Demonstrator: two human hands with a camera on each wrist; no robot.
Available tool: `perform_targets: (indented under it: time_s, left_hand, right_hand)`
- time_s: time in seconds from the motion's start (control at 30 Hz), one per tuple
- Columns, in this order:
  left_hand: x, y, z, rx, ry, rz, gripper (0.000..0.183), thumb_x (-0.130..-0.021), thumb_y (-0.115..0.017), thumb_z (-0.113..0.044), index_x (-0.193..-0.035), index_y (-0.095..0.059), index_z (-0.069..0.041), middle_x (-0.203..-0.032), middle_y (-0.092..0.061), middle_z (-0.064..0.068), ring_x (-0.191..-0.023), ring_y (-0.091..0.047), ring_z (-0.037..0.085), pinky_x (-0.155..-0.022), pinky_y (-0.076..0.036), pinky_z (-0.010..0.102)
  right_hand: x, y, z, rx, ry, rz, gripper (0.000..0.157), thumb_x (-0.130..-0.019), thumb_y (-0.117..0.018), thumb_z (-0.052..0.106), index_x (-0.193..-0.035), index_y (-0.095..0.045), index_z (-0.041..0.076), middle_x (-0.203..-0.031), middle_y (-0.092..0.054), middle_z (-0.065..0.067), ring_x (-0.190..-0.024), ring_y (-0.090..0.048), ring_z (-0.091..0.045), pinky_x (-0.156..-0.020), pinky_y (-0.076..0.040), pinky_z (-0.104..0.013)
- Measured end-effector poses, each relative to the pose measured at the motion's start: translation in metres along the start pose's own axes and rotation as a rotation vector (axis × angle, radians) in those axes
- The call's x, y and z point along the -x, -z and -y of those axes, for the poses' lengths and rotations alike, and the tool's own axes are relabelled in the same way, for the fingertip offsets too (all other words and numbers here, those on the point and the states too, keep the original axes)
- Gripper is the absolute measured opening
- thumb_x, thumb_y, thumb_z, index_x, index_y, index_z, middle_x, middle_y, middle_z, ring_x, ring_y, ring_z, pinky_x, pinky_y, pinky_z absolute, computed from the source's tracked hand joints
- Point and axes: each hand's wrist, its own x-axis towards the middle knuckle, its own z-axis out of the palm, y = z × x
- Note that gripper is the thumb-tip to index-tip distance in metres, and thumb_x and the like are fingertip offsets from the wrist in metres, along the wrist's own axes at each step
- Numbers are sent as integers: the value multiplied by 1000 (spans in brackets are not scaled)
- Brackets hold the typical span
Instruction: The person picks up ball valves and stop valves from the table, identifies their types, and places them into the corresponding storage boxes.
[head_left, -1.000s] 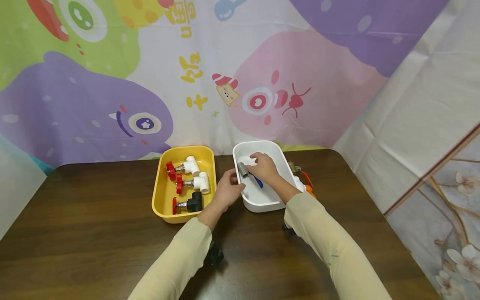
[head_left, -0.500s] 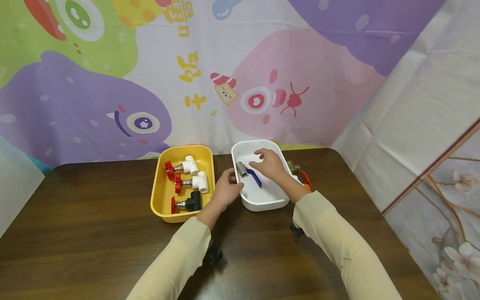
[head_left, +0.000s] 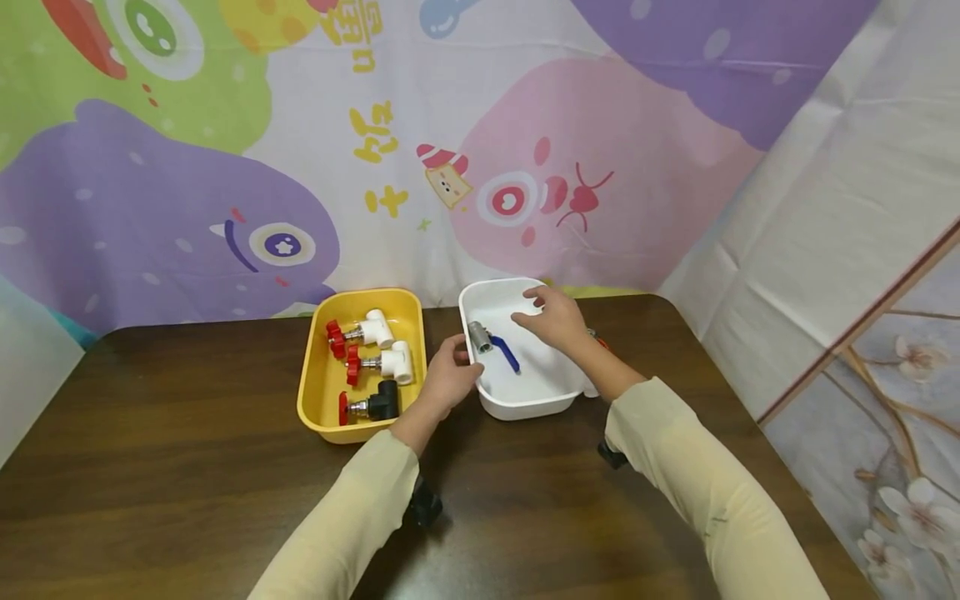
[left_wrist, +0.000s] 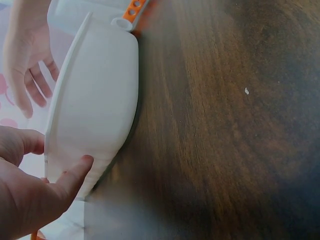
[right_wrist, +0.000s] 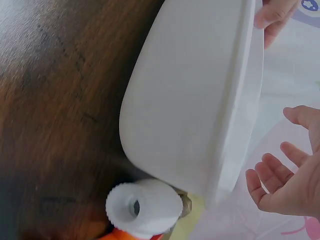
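A white plastic tray stands on the table with a silver ball valve at its left wall. The valve's blue lever points toward the tray's front right. My left hand grips the tray's left rim, thumb and fingers at the edge in the left wrist view. Above the tray's right half, my right hand hovers with its fingers spread and loosely bent. Nothing is in it, as the right wrist view shows.
Left of the white tray is a yellow tray holding two white valves with red handles and a black valve. A white fitting with orange parts sits against the white tray's right side. A printed cloth hangs behind the table.
My right hand has let go of the ball valve and moved up and to the right, leaving the blue lever uncovered. My left hand stays at the tray's rim.
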Motion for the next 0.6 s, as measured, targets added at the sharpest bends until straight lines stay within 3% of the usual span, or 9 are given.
perform_targets:
  time_s: [0.6]
  left_hand:
    - [-2,0,1,-8,20,15,58,-88,-58,-6,-141,-33,-5,-124,-50,21,-98,-57,29,-79,-57,37]
  right_hand:
    - [10,24,-21,26,-9,-12,54,-85,-65,36,-129,-54,7,-121,-59,-18,-109,-54,-30,-90,-48,-43]
